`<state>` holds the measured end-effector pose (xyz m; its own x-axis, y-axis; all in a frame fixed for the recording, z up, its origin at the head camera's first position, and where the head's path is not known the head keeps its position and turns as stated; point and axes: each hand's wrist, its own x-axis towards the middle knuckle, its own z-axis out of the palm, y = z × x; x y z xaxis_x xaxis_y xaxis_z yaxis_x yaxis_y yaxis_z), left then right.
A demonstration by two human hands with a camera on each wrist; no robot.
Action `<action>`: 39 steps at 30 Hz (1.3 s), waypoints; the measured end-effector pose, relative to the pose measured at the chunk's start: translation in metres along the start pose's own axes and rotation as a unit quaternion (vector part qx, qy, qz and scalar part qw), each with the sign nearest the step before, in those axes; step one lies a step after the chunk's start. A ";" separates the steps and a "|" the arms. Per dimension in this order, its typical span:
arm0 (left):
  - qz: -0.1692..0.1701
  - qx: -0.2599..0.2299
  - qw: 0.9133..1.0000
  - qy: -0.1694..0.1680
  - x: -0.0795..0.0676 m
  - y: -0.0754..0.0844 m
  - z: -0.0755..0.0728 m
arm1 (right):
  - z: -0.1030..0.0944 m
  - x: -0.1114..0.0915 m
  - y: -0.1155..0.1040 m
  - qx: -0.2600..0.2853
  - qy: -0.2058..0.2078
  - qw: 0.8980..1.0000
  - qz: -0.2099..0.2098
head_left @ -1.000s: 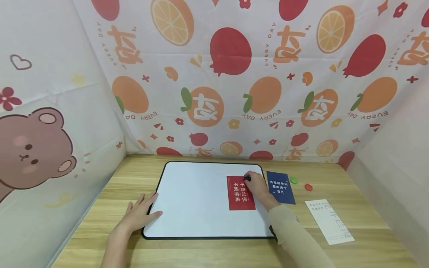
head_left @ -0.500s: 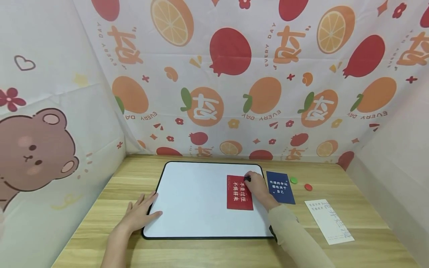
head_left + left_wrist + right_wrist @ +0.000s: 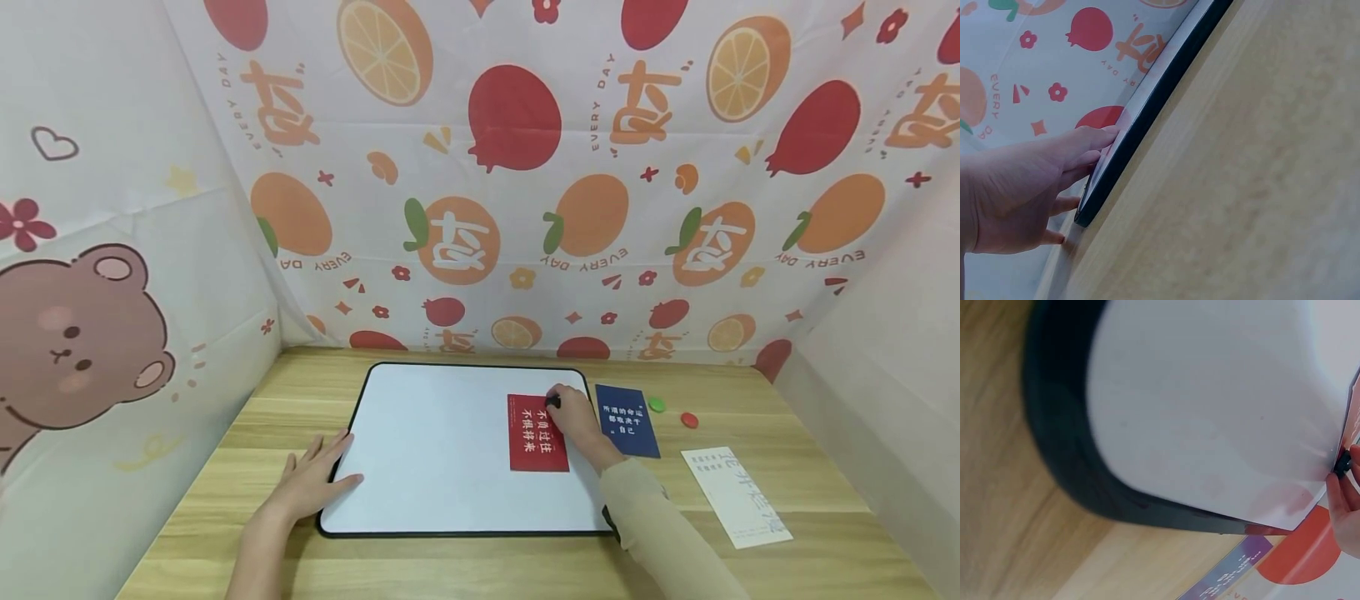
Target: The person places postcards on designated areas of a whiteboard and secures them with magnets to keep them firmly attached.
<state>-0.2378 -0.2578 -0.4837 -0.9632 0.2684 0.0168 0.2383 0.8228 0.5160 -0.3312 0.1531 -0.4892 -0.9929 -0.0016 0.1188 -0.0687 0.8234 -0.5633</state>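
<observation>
A whiteboard (image 3: 427,450) with a black frame lies flat on the wooden table. On its right part is a red card (image 3: 525,458) with white characters. My right hand (image 3: 577,421) is at the card's upper right and pinches a small black magnet (image 3: 553,401) over it. The right wrist view shows the black magnet (image 3: 1342,464) between thumb and fingers at the right edge. My left hand (image 3: 311,479) rests with spread fingers at the board's left edge, thumb on the white surface; in the left wrist view the fingers (image 3: 1094,137) touch the frame.
Right of the board lies a blue card (image 3: 628,425) with white characters. Beside it are a green magnet (image 3: 657,404) and a red magnet (image 3: 689,420). Nearer the front is a white card (image 3: 735,497) with handwriting. A patterned cloth (image 3: 517,200) hangs behind the table (image 3: 420,571).
The red card has turned and shifted very slightly under my right hand. Both hands stay in the same places, with the black magnet still pinched.
</observation>
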 end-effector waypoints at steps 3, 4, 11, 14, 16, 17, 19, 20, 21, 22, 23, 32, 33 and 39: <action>0.001 -0.001 1.000 0.001 0.000 -0.001 0.001 | 0.000 -0.001 0.001 -0.006 0.003 1.000 -0.006; 0.001 0.000 1.000 0.001 0.000 -0.001 0.001 | 0.000 -0.001 0.001 -0.007 0.006 1.000 -0.009; 0.001 0.005 1.000 0.004 0.000 -0.002 0.003 | -0.008 -0.001 0.007 0.013 0.029 0.999 0.010; 0.001 0.002 1.000 0.003 0.000 -0.002 0.003 | -0.019 -0.003 0.010 0.011 0.037 0.999 0.019; 0.001 -0.001 1.000 0.004 0.001 -0.002 0.003 | -0.027 -0.005 0.013 -0.007 0.046 0.999 0.014; 0.001 -0.001 1.000 0.003 0.001 -0.002 0.003 | -0.032 -0.005 0.016 -0.012 0.049 0.999 0.012; 0.001 -0.001 1.000 0.003 0.002 -0.003 0.003 | -0.040 -0.006 0.022 -0.020 0.057 0.998 0.004; 0.002 -0.001 1.000 0.003 0.002 -0.003 0.003 | -0.045 -0.007 0.026 -0.022 0.062 0.998 0.001; 0.002 0.000 1.000 0.003 0.002 -0.003 0.003 | -0.048 -0.007 0.030 -0.024 0.067 0.997 -0.002; 0.002 0.002 1.000 0.004 0.002 -0.003 0.003 | -0.052 -0.008 0.035 -0.025 0.072 0.997 -0.008; 0.003 0.003 1.000 0.005 0.002 -0.003 0.004 | -0.055 -0.009 0.039 -0.028 0.077 0.997 -0.012; 0.009 0.006 1.000 0.009 0.002 -0.003 0.004 | -0.072 -0.023 0.078 -0.039 0.086 0.996 -0.001; 0.008 0.006 1.000 0.009 0.002 -0.002 0.004 | -0.073 -0.024 0.080 -0.044 0.085 0.995 0.005; 0.003 0.004 1.000 0.006 0.001 -0.001 0.003 | -0.077 -0.033 0.089 -0.072 0.075 0.993 0.051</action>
<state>-0.2389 -0.2570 -0.4869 -0.9631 0.2675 0.0295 0.2448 0.8250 0.5094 -0.2970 0.2707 -0.4802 -0.9676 0.1619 0.1938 0.0569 0.8875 -0.4573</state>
